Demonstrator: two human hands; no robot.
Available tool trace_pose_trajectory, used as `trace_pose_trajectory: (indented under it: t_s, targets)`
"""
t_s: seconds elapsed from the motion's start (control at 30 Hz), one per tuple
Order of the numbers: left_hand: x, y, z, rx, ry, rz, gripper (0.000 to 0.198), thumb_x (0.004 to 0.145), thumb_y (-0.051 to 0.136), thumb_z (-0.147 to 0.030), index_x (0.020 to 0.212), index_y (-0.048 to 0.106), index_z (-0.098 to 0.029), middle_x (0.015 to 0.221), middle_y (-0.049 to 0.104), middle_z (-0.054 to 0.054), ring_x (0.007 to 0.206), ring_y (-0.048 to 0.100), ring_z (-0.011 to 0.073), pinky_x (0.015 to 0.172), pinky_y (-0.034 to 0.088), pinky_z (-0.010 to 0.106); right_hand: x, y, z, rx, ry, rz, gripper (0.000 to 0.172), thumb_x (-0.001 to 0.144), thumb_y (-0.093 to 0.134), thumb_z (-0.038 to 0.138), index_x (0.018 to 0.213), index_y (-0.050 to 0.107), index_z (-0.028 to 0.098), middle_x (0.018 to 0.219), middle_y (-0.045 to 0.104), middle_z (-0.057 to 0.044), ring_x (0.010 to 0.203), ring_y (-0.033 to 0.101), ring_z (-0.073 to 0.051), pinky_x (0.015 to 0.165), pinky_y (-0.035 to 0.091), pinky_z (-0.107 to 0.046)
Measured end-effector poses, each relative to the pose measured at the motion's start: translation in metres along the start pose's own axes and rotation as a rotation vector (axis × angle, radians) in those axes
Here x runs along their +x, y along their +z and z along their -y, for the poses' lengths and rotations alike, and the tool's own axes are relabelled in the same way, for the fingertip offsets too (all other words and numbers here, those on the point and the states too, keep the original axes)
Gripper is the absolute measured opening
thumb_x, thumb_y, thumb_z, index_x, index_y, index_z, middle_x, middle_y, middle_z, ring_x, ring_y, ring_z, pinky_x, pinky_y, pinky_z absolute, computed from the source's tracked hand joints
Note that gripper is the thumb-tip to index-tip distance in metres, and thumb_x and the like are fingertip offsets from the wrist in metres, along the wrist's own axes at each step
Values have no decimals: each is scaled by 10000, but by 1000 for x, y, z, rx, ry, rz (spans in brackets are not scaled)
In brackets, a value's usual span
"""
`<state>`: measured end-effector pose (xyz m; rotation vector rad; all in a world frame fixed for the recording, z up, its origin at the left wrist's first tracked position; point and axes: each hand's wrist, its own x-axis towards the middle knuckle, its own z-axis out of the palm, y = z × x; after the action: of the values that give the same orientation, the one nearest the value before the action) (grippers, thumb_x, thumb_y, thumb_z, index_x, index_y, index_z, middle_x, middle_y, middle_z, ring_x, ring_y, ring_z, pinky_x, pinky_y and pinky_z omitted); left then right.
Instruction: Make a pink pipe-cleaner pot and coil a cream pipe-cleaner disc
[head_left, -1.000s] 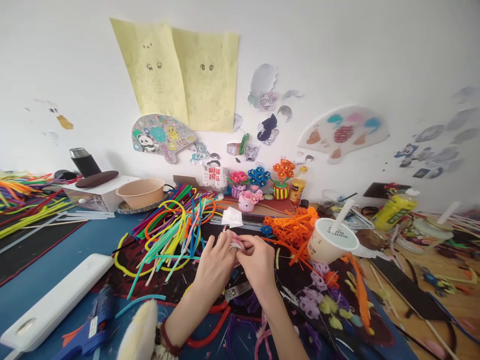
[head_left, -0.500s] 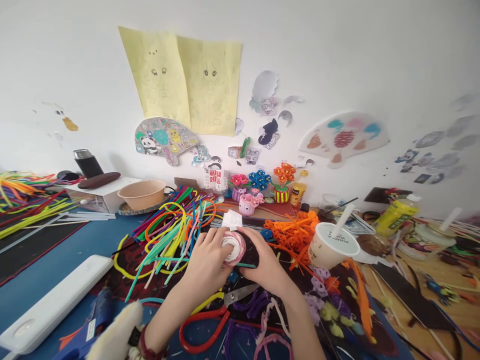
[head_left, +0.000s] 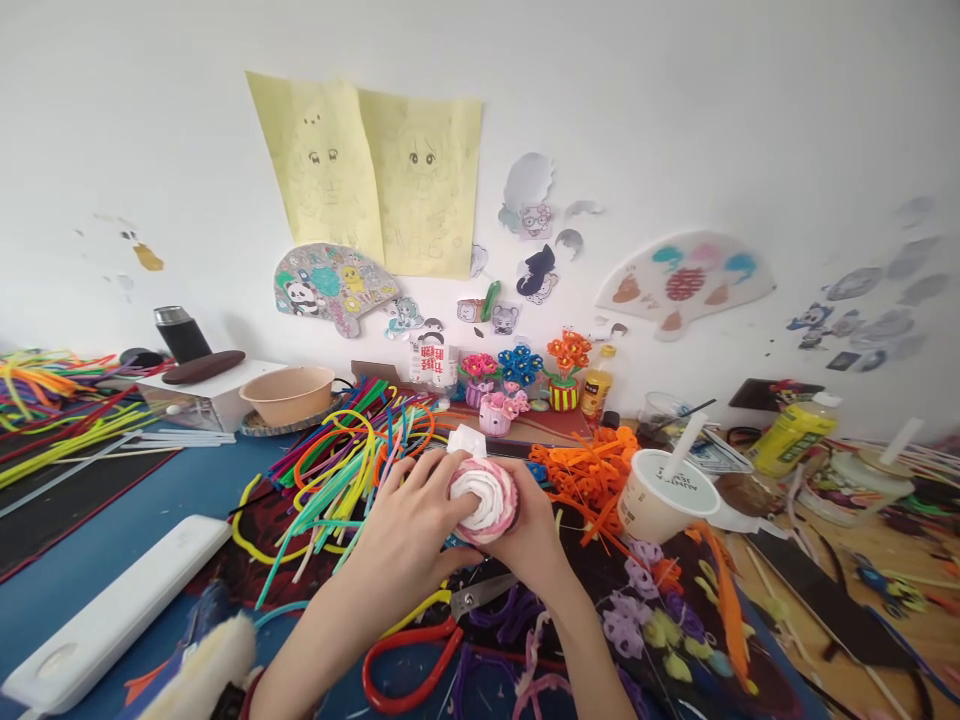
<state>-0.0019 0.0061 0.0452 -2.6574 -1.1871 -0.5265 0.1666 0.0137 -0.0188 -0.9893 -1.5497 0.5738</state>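
Your left hand point(head_left: 416, 510) and right hand point(head_left: 531, 520) are cupping the roll point(head_left: 491, 492) from either side above the counter point(head_left: 821, 530), both partly closed around it. A left finger is pressing into its white coil; your right fingertips are probably curling behind, though hidden. Scissors point(head_left: 471, 598) are lying nearer you, and the cup point(head_left: 660, 500) is standing to the right.
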Motion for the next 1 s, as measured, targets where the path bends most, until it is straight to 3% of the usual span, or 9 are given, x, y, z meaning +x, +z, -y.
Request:
trace_pose_trajectory:
  t_s: [0.13,0.23,0.37,0.5,0.73,1.0]
  targets:
    - [1,-1,1,-61,8,18,261,702,827,-376,885,692,-249,1413,537,70,1324,431,333,1030,388,514,-1,1,5,-53,-35,-25,549,621,852,273,1088,566,238,1015,659,-30,878,643,-215,767,517,-301]
    - [4,-2,-3,-69,-8,26,219,724,812,-334,889,694,-250,1357,571,66,1262,479,334,1002,414,506,-2,2,5,-82,-44,-39,509,654,827,260,1083,554,240,1017,651,-37,891,637,-219,780,514,-306]
    - [10,-7,-7,-41,-6,110,152,778,758,-258,913,689,-240,1203,621,80,1136,543,316,958,443,489,-2,5,-1,-80,-45,-30,475,662,803,214,1067,555,240,1008,647,-35,876,631,-215,772,514,-310]
    - [11,-11,-9,-61,30,190,114,811,704,-186,911,682,-236,1261,577,83,1184,512,308,998,416,483,-3,5,-3,-58,-52,-41,501,646,805,185,1076,552,236,1017,633,-37,876,628,-211,763,514,-309]
    - [12,-13,-10,14,1,240,193,826,646,-137,993,670,-230,1224,588,102,1161,522,328,968,425,504,-3,3,-2,-52,-18,-20,518,624,821,181,1065,552,223,993,643,-40,859,634,-218,756,509,-316]
    - [10,-15,-11,22,11,275,229,847,538,-91,951,674,-242,1164,604,98,1027,568,282,859,456,448,-4,6,-4,32,44,28,591,565,851,174,1077,559,226,1013,640,-44,872,632,-232,771,503,-333]
